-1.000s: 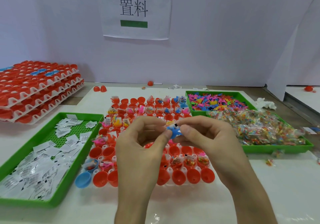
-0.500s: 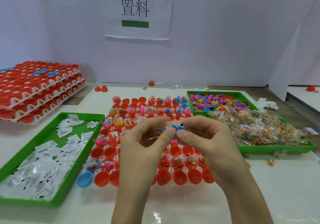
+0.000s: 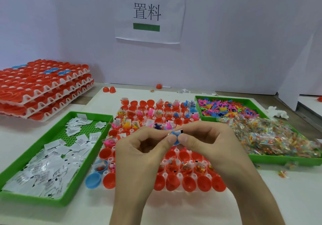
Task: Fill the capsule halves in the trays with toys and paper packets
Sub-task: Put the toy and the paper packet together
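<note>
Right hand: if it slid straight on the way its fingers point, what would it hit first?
Probably the left hand, whose fingertips pinch the same blue toy the right hand holds; depth is unclear.

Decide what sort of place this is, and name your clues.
Probably a toy-packing workstation: stacked trays of red capsule halves, green bins of paper packets and small toys, and a printed sign on the wall.

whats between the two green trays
The capsule tray, its red halves partly filled, fills that gap in the head view; the left hand and right hand pinch a blue toy above it.
</note>
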`<state>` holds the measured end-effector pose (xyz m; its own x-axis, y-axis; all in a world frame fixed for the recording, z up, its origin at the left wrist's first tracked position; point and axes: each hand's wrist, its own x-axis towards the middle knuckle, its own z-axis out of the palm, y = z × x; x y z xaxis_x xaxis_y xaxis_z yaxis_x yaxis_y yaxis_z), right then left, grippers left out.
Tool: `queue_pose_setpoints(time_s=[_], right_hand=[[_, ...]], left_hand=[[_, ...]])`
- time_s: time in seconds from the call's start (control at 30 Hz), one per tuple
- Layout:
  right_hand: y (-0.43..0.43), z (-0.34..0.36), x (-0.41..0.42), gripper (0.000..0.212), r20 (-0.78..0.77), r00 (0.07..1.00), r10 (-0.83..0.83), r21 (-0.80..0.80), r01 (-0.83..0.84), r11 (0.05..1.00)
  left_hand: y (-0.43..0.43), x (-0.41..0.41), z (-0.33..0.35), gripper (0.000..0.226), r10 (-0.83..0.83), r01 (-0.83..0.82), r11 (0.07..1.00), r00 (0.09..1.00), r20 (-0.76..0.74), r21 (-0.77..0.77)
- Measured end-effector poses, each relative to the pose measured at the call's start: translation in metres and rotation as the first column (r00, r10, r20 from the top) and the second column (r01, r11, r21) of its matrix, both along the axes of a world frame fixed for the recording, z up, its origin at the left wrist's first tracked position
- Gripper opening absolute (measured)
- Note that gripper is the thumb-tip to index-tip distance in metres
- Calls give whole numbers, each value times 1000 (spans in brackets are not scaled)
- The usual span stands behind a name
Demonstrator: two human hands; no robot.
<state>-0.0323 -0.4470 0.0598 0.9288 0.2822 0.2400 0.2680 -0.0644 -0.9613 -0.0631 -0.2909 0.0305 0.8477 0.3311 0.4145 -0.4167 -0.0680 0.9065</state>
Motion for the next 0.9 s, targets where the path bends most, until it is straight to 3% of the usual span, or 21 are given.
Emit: queue_pose_setpoints(time_s=[0.13,0.2,0.27,0.33,0.4,0.47,0.63,0.9], right_hand=[[26,15,19,11,74,991,110,-186,-94,978],[44,23,38,9,105,981,163,-286,-127,950],[59,29,68,10,172,977,123,-320,-63,945],[73,32,109,7,285,958,22,-363,87,928],[88,33,150,9,381,925,-8,-450,193,872],[105,26,186,10,413,910,29,-554,226,801],[143,-1,236,9,365,921,136,-744,201,637],[161,-17,248,9,346,916,204,-817,188,545]], left_hand=[[23,-1,0,16,91,-92,994,996,-17,-55],[46,1,1,16,120,-120,993,992,-40,4],[80,1,-1,26,171,-156,976,981,-94,155],[118,1,-6,28,290,-210,901,942,-170,379],[153,1,-15,28,433,-222,790,862,-263,572],[175,1,-24,24,517,-175,736,770,-374,654],[187,3,-41,16,491,-83,717,765,-417,692],[189,3,-42,11,485,-71,707,773,-409,704]])
